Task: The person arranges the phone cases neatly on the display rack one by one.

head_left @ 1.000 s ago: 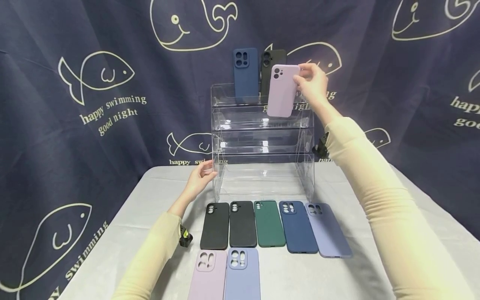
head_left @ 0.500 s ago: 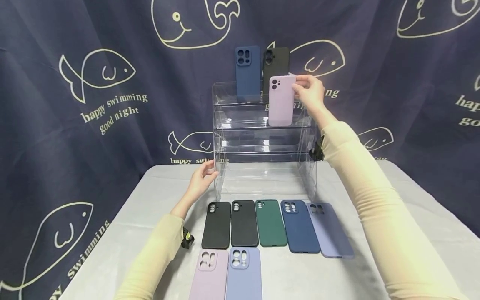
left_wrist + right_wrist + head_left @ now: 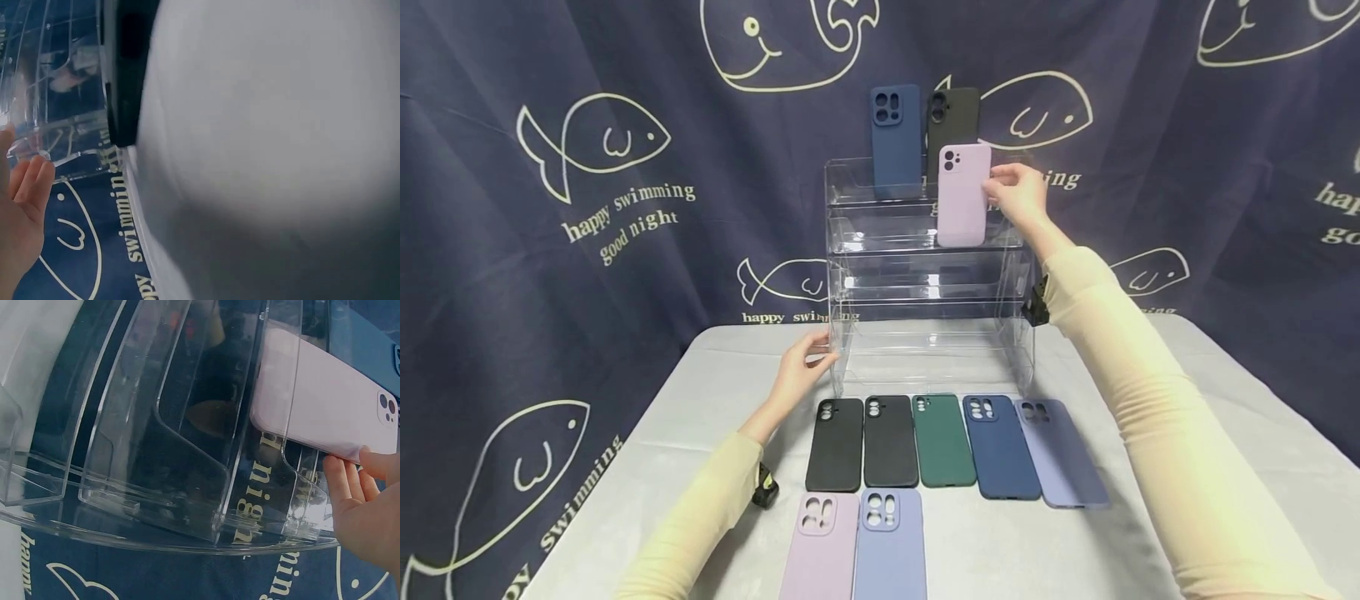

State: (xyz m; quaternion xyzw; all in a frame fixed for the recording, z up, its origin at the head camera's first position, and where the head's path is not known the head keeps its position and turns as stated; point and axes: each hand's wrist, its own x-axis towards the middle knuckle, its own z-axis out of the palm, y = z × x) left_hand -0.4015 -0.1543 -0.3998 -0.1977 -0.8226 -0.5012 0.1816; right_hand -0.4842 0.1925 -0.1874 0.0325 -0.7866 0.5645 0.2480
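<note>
My right hand point(image 3: 1019, 198) pinches the right edge of a light pink phone case point(image 3: 964, 200), upright at the second tier of a clear tiered rack point(image 3: 928, 292). In the right wrist view the lower end of the pink case point(image 3: 325, 394) is behind a clear front lip, with thumb and fingers of the hand point(image 3: 369, 506) at its edge. Behind it on the top tier stand a blue case point(image 3: 896, 146) and a dark case point(image 3: 953, 117). My left hand point(image 3: 797, 371) touches the rack's left side, fingers slightly bent; the left wrist view shows this hand point(image 3: 25, 212) beside the clear plastic.
On the table point(image 3: 700, 400) before the rack lie two black cases point(image 3: 835, 450), a green case point(image 3: 944, 442), a dark blue case point(image 3: 1002, 450) and a lavender case point(image 3: 1063, 454). Nearer are a pink case point(image 3: 822, 554) and another lavender case point(image 3: 889, 554). A patterned curtain point(image 3: 625, 50) hangs behind.
My right hand has lowered the pink case from in front of the top tier to the second tier, and the case now stands straighter. My left hand stays at the rack's side, slightly lower.
</note>
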